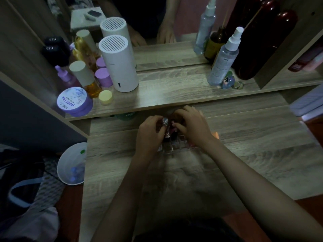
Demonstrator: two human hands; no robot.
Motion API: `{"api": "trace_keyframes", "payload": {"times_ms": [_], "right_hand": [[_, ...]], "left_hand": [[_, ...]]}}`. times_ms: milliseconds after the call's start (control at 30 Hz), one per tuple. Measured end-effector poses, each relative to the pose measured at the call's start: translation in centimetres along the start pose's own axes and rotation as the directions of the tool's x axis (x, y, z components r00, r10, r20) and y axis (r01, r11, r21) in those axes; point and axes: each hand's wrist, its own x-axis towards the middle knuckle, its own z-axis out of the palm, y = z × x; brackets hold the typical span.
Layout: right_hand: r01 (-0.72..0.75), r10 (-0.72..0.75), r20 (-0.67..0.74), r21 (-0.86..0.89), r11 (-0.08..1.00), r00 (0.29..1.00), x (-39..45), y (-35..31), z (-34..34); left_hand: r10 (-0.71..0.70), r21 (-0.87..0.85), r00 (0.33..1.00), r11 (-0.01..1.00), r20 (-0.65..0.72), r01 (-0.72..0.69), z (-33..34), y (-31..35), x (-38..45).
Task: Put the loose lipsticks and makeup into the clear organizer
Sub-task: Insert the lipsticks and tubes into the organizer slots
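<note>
Lipstick tube [165,127] w/ a shiny clear cap sits pinched in your left hand [151,135], fingers closed round its body, cap end just past the fingertips and pointing away from you. It's over the far-left part of the clear organizer [176,147], which rests on the wooden desk [244,154] right under both hands.

To do this step well: keep the tube upright, line its base up w/ one open cell directly below your left fingertips, then lower straight down so it doesn't catch the divider walls. Don't let go till you feel it seat. Your right hand [192,126] is curled over the far-right side of the organizer, fingertips bent down among the dark tubes already standing there; whether it's actually gripping one or just steadying the tray, can't tell. If it's steadying, good, that's prob what stops the light acrylic sliding.

Hard to make out: light is dim, so cell edges only show along the near row, on your side of the fingers. Your hands cover most of the grid, so which cells are free is unclear. Any loose makeup beyond the right fingers, under the shelf [174,100] lip, is hidden in shadow.
</note>
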Motion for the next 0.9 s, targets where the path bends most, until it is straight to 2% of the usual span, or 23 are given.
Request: {"api": "trace_keyframes", "payload": {"times_ms": [133, 267, 333, 400, 467, 567, 733, 900], "right_hand": [[-0.020, 0.022, -0.019, 0.101, 0.995, 1.000, -0.6, 0.8, -1.0], [0.075, -0.054, -0.235, 0.084, 0.994, 0.971, -2.6, 0.7, -1.5], [0.103, -0.086, -0.273, 0.048, 0.993, 0.958, -4.0, 0.2, -0.9], [0.072, -0.053, -0.196, 0.088, 0.994, 0.979, -4.9, -0.3, 0.1], [-0.015, 0.021, -0.040, 0.128, 0.992, 0.999, -4.9, -0.6, 1.3], [-0.097, 0.087, 0.107, 0.088, 0.991, 0.990, -4.2, -0.7, 2.4], [-0.101, 0.088, 0.118, 0.112, 0.989, 0.989, -3.5, -0.6, 2.7], [-0.091, 0.081, 0.103, 0.104, 0.990, 0.991, -3.5, -0.4, 2.6]], "left_hand": [[-0.015, -0.027, 1.000, 1.000, -0.006, 0.015, -0.3, 0.0, 0.1], [-0.066, -0.075, 0.996, 0.995, -0.065, 0.061, -0.6, -0.2, -0.6], [-0.086, -0.085, 0.990, 0.993, -0.110, 0.077, -0.7, -0.6, -1.4], [-0.102, -0.077, 0.989, 0.993, -0.112, 0.094, -0.5, -0.8, -2.2], [-0.111, -0.053, 0.992, 0.993, -0.066, 0.108, -0.2, -0.8, -2.9], [-0.103, -0.006, 0.995, 0.995, 0.014, 0.103, 0.5, -0.6, -3.3], [-0.114, 0.029, 0.989, 0.993, 0.094, 0.111, 1.3, -0.6, -2.9], [-0.107, 0.010, 0.990, 0.994, 0.096, 0.107, 1.2, -0.9, -2.4]]}}
